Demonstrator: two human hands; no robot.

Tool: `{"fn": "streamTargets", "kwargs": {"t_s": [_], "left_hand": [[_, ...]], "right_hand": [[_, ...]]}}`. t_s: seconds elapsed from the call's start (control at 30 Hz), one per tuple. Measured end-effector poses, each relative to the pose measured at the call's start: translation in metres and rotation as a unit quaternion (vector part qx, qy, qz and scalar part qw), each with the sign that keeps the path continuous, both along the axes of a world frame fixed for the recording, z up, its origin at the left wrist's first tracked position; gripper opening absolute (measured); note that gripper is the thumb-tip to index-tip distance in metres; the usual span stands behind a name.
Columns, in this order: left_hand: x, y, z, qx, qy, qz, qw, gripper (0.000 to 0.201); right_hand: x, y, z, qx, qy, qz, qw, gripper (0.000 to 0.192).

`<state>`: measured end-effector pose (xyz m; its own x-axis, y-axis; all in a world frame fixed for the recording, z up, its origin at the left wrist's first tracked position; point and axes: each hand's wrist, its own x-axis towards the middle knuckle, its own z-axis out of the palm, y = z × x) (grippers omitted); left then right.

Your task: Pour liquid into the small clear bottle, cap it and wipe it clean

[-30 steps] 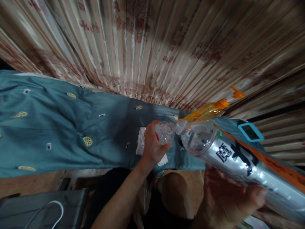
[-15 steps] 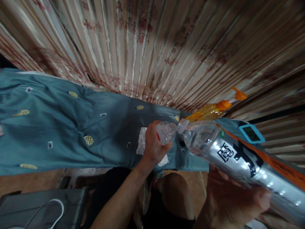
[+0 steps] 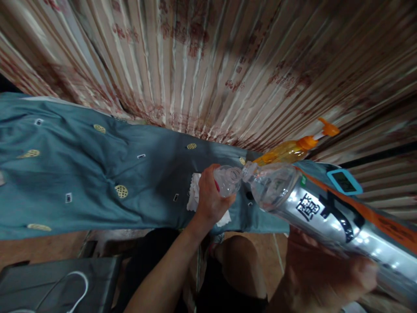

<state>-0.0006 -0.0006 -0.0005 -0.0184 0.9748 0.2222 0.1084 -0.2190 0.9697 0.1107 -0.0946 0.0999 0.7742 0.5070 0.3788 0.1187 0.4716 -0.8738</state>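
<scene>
My left hand (image 3: pixel 210 195) is wrapped round a small clear plastic bottle (image 3: pixel 229 181) whose uncapped mouth faces up and to the right. A large clear plastic bottle (image 3: pixel 312 208) with a silver, black and orange label lies tilted in my right hand (image 3: pixel 329 271), its neck pointing left. The large bottle's mouth meets or nearly meets the small bottle's mouth; I cannot tell whether they touch. Whether liquid runs between them does not show. Beneath my left hand lies a crumpled white tissue (image 3: pixel 194 191) on the teal cloth (image 3: pixel 156 174).
Behind the large bottle stands a yellow pump bottle (image 3: pixel 288 152) with an orange head. A blue-framed digital timer (image 3: pixel 344 181) is at the right. Pleated curtains (image 3: pixel 195 78) hang along the far edge. A dark stool-like surface (image 3: pixel 58 282) with a white cable (image 3: pixel 85 282) is lower left.
The large bottle has turned slightly in my right hand, its label shifting a little. My right hand has moved slightly to the right. The left hand stays in place.
</scene>
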Motion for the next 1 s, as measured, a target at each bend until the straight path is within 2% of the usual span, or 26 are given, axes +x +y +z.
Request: {"fn": "streamTargets", "kwargs": {"t_s": [0.13,0.27,0.73,1.0], "left_hand": [[0.0000,0.0000,-0.0008,0.005,0.002,0.001,1.000,0.073],[0.0007,-0.0002,-0.0022,0.003,0.000,0.003,1.000,0.072],[-0.0002,0.0002,-0.0016,0.023,0.012,0.002,1.000,0.073],[0.0002,0.0012,-0.0030,0.033,0.005,0.008,0.999,0.073]], "right_hand": [[-0.0019,0.0040,0.0030,0.011,0.022,-0.047,0.999,0.031],[-0.0036,0.0081,0.0065,0.009,0.030,-0.058,0.998,0.036],[-0.0057,0.0088,0.0107,0.037,-0.013,-0.046,0.998,0.035],[-0.0070,0.0036,0.0079,0.034,-0.002,-0.008,0.999,0.042]]}}
